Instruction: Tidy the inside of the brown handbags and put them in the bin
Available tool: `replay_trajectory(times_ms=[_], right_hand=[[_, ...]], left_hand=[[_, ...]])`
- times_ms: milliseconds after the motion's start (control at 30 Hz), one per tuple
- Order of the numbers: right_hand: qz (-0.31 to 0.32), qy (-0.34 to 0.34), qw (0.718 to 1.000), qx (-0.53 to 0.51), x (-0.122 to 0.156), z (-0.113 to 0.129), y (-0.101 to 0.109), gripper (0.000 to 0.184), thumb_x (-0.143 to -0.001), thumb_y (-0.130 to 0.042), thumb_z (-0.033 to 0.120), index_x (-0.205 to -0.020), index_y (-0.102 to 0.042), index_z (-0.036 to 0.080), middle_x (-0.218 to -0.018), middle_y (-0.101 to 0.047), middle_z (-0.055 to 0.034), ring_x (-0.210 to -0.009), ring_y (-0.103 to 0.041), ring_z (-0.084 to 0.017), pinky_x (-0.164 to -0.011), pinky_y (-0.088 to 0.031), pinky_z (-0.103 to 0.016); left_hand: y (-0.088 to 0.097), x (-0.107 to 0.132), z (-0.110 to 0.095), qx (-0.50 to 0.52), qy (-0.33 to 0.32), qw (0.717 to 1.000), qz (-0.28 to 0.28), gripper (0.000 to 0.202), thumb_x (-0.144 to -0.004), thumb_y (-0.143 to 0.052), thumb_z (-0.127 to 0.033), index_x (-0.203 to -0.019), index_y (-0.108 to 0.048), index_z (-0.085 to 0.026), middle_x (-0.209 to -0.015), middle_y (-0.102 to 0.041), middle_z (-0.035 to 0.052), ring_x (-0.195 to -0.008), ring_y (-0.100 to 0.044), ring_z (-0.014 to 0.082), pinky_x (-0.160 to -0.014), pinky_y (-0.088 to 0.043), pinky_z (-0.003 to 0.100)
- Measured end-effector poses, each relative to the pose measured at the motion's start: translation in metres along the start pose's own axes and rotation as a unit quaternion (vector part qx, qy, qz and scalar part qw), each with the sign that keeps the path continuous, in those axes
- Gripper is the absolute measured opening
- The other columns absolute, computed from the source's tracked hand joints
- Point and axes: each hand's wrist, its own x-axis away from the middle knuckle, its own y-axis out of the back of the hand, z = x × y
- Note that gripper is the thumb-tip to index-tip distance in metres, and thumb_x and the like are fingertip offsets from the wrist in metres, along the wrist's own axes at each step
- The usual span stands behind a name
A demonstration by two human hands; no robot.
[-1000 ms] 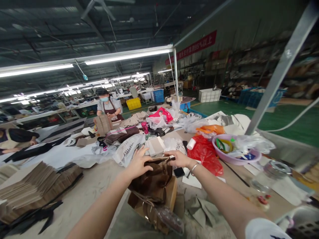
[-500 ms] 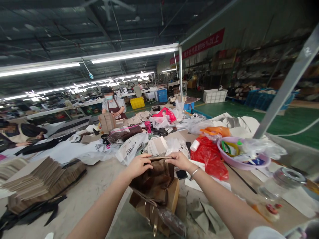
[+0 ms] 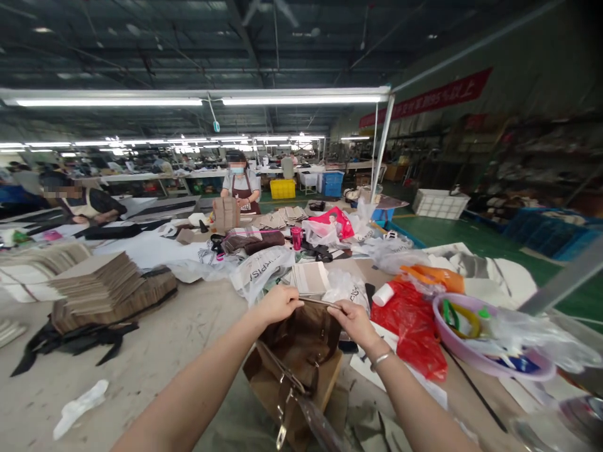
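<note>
the brown bag [image 3: 301,333] runs off the bottom edge, the blurred jar [image 3: 556,424] off the right

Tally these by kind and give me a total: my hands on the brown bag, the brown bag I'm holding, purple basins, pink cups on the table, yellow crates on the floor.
Hands: 2 (left hand, right hand)
Brown bag: 1
Purple basin: 1
Pink cup: 1
Yellow crate: 1
Total: 6
</note>
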Motion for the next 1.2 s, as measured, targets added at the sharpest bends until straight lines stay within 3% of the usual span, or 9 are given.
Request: replay_trajectory(times_ms=[133,233,300,433,533,700,900,1200], right_hand=[[0.037,0.018,0.998,-0.056,-0.005,-0.009,0.007,0.030,-0.083,-0.056,0.042,-0.098,-0.068,0.019,-0.092,-0.069,-0.0069,-0.087,-0.063,-0.022,-0.081,-0.049,-0.035],[0.055,0.019,0.993,-0.099,-0.006,-0.012,0.013,0.059,-0.073,-0.069,0.044,-0.124,-0.055,0.018,-0.112,-0.065,-0.0092,-0.103,-0.059,-0.026,-0.093,-0.045,-0.041],[0.047,0.021,0.996,-0.077,-0.008,-0.012,0.013,0.069,-0.069,-0.073,0.044,-0.129,-0.050,0.020,-0.116,-0.063,-0.0094,-0.106,-0.058,-0.027,-0.094,-0.044,-0.042],[0.009,0.054,0.998,-0.013,-0.014,-0.007,0.007,0.054,-0.074,-0.070,0.042,-0.122,-0.057,0.023,-0.113,-0.064,-0.0091,-0.102,-0.059,-0.025,-0.092,-0.046,-0.040],[0.015,0.093,0.996,-0.008,-0.022,-0.003,0.006,0.038,-0.076,-0.069,0.039,-0.110,-0.064,0.023,-0.098,-0.067,-0.0077,-0.090,-0.062,-0.022,-0.082,-0.049,-0.035],[0.040,0.109,0.993,0.006,-0.031,0.002,0.007,0.018,-0.083,-0.061,0.036,-0.092,-0.069,0.022,-0.079,-0.065,-0.0043,-0.077,-0.060,-0.019,-0.070,-0.048,-0.030],[0.020,0.104,0.993,0.057,-0.032,-0.004,0.002,0.025,-0.089,-0.051,0.036,-0.075,-0.065,0.020,-0.069,-0.057,-0.0022,-0.069,-0.056,-0.016,-0.064,-0.043,-0.027],[0.023,0.088,0.991,0.095,-0.035,-0.005,0.003,0.034,-0.092,-0.043,0.038,-0.069,-0.060,0.020,-0.065,-0.054,-0.0015,-0.066,-0.054,-0.015,-0.064,-0.041,-0.026]], left_hand=[[-0.004,-0.003,0.004,-0.025,-0.008,1.000,-0.002,0.026,-0.083,-0.054,-0.034,-0.064,-0.059,-0.016,-0.069,-0.062,0.0017,-0.067,-0.055,0.0129,-0.064,-0.037,0.022],[-0.006,-0.006,0.006,-0.031,-0.024,0.999,-0.010,0.025,-0.084,-0.054,-0.032,-0.065,-0.060,-0.016,-0.069,-0.063,0.0022,-0.069,-0.056,0.0136,-0.065,-0.038,0.023],[-0.006,-0.007,0.007,-0.026,-0.037,0.999,-0.017,0.025,-0.084,-0.054,-0.031,-0.065,-0.060,-0.016,-0.070,-0.062,0.0023,-0.071,-0.057,0.0138,-0.067,-0.039,0.023],[-0.006,-0.008,0.011,0.001,-0.062,0.998,-0.031,0.021,-0.084,-0.053,-0.029,-0.070,-0.062,-0.016,-0.079,-0.063,0.0029,-0.076,-0.058,0.0136,-0.072,-0.041,0.023],[-0.005,-0.008,0.013,0.023,-0.075,0.996,-0.035,0.017,-0.084,-0.053,-0.027,-0.075,-0.063,-0.016,-0.088,-0.064,0.0031,-0.081,-0.058,0.0135,-0.076,-0.041,0.022],[-0.003,-0.009,0.016,0.021,-0.079,0.996,-0.024,0.017,-0.084,-0.053,-0.024,-0.070,-0.060,-0.017,-0.078,-0.062,0.0015,-0.075,-0.056,0.0128,-0.072,-0.040,0.022],[-0.004,-0.012,0.014,-0.006,-0.058,0.998,-0.017,0.021,-0.084,-0.053,-0.028,-0.068,-0.059,-0.017,-0.075,-0.062,0.0010,-0.073,-0.056,0.0129,-0.068,-0.038,0.022],[0.001,-0.019,0.002,-0.030,-0.008,1.000,0.000,0.022,-0.085,-0.051,-0.028,-0.069,-0.061,-0.017,-0.078,-0.066,0.0038,-0.074,-0.059,0.0155,-0.066,-0.040,0.024]])
